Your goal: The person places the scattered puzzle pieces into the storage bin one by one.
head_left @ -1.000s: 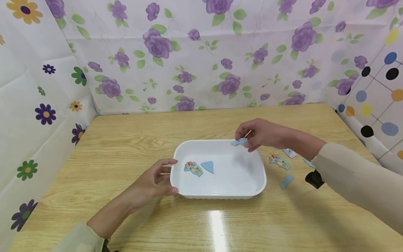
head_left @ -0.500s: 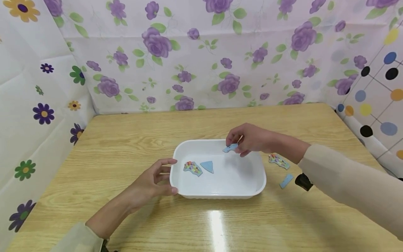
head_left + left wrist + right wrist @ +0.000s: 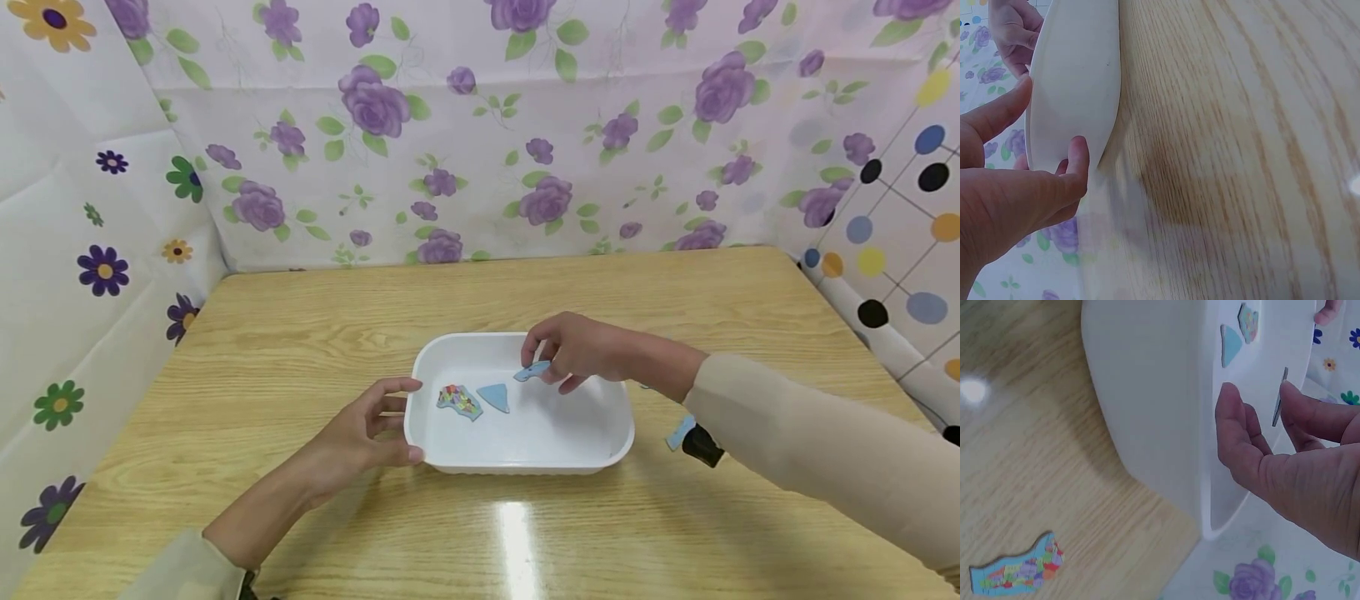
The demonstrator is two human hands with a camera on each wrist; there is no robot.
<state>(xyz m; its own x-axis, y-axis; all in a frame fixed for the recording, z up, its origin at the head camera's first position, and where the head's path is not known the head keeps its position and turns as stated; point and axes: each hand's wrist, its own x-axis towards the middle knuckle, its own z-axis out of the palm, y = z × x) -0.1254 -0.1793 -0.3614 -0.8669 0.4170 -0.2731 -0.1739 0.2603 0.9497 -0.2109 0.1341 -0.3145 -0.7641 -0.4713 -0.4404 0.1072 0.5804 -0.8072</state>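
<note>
Now the fingers of our right hand (image 3: 581, 348) pinch a strip (image 3: 532, 371) over the tray (image 3: 562, 436); a triangle (image 3: 494, 397) lies inside it, our left hand (image 3: 369, 427) clamping its left end.

Head pic bright, glare on tbl (image 3: 360, 308); wrist pics dimmer, hazy.

Sheeted-off nook, room type unclear, wood-grain table (image 3: 322, 325), purple-rose backdrop (image 3: 480, 150), dotted side sheet (image 3: 900, 267)
</note>
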